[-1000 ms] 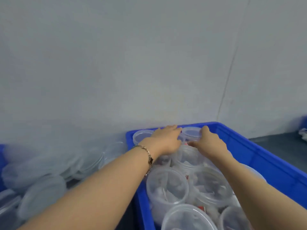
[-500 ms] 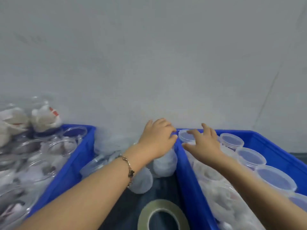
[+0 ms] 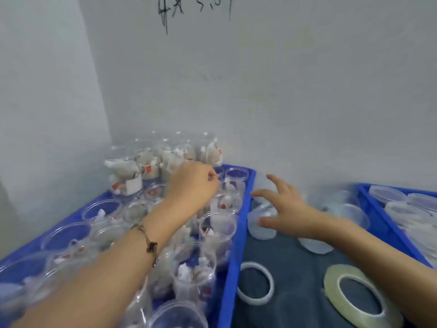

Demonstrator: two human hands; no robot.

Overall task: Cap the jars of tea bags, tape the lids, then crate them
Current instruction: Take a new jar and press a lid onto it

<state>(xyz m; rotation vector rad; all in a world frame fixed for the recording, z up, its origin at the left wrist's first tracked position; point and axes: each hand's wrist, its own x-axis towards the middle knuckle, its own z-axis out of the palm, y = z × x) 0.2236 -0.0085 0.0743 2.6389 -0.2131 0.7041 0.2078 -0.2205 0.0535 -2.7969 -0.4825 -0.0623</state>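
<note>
Reaching over the left blue crate [image 3: 238, 233], my left hand [image 3: 194, 185] hangs above the open jars of tea bags [image 3: 217, 230]; its fingers curl under, and I cannot tell whether they grip a jar rim or nothing, since the hand hides what lies beneath. A bracelet [image 3: 149, 242] sits on that wrist. My right hand [image 3: 281, 207] is spread wide, fingers straight and apart, over a clear lid [image 3: 261, 223] on the dark table [image 3: 298, 292] between the crates; the thumb looks to touch the lid, though blur keeps me from being sure. I count two blue crates: the left one packed with uncapped jars, more stacked at its far end, too blurred to number, and the right crate [image 3: 387, 223] holding capped jars [image 3: 387, 194], at least four showing. Two tape rolls lie near me on the table: a white ring [image 3: 255, 282] just beside the left crate and a larger yellowish roll [image 3: 359, 294] to its right. Loose lids are scattered behind my right hand.
</note>
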